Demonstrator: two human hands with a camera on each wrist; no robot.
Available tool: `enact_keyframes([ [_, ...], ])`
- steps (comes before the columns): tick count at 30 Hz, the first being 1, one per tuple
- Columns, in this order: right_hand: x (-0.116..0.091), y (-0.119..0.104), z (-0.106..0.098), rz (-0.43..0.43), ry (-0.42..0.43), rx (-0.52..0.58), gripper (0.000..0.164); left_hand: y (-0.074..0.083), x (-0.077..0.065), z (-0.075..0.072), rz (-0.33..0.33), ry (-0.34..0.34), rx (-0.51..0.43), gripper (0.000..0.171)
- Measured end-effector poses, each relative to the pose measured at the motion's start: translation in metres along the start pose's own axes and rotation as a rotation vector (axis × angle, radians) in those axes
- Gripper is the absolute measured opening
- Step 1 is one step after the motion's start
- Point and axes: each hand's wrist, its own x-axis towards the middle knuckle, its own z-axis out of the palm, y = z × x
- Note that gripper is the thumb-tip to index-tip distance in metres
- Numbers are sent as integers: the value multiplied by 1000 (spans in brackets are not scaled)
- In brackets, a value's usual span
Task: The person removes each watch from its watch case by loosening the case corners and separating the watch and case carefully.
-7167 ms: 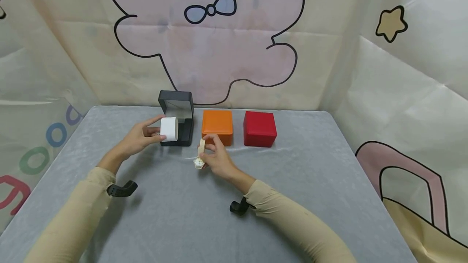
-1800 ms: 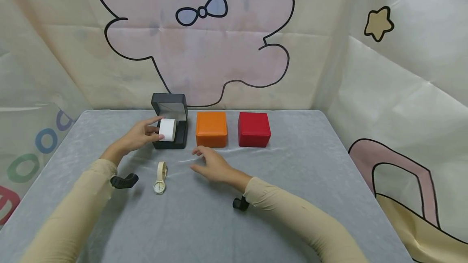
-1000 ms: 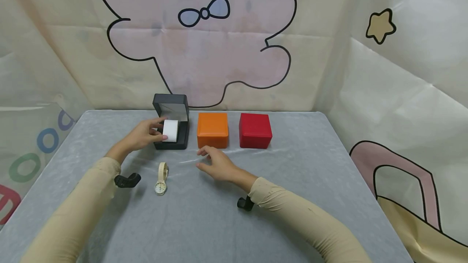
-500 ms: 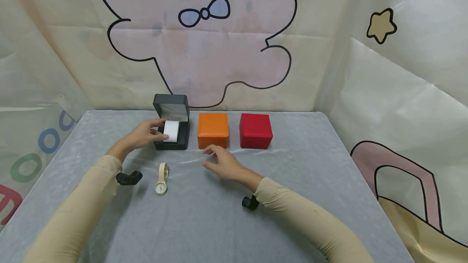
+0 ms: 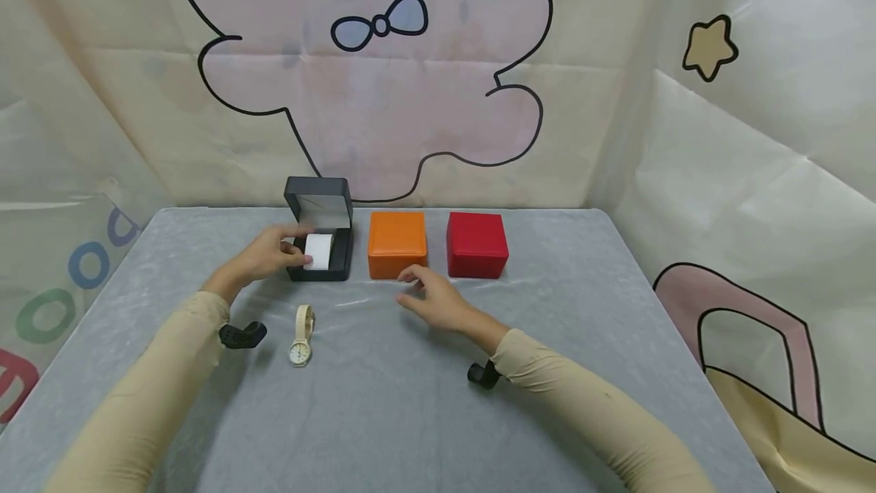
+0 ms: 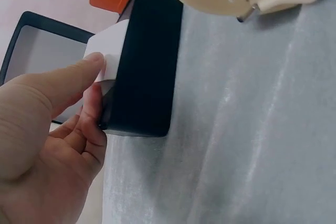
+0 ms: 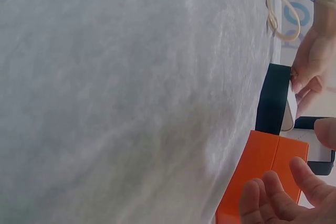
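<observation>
The left hand (image 5: 265, 256) pinches a white cushion (image 5: 318, 252) by its left side; in the left wrist view the thumb lies on the near face while other fingers reach round behind. The cushion sits in the base of a black box (image 5: 340, 259) and stands up past its rim. The box's lid (image 5: 322, 208) is raised at the back, showing a pale grey lining. The right hand (image 5: 438, 301) holds nothing: its fingers are loosely bent and spread, with the thumb apart from them, just in front of the lower right corner of an orange box (image 5: 397, 243). Whether a fingertip touches that box, I cannot tell. The orange box is closed and stands just beside the black box; a closed red box (image 5: 477, 245) is next along to the right, so the 3 boxes form a row near the far edge of the table (image 5: 383, 417), which is covered in grey cloth. A cream watch (image 5: 301, 335) lies on the cloth in front of the black box, between the 2 hands, dial up and toward the person, its strap bent in a loop toward the box. Behind the table hangs a cream backdrop (image 5: 602, 36) with a pink figure, a blue bow (image 5: 380, 24) and a yellow star (image 5: 709, 48).
</observation>
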Motion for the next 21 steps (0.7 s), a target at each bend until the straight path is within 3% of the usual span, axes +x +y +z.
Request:
enact_keyframes([
  [12, 0, 4, -7, 14, 8, 20, 38, -3, 3, 2, 31, 31, -9, 60],
  [21, -3, 12, -4, 37, 25, 24, 35, -1, 5, 2, 19, 54, 95, 54],
])
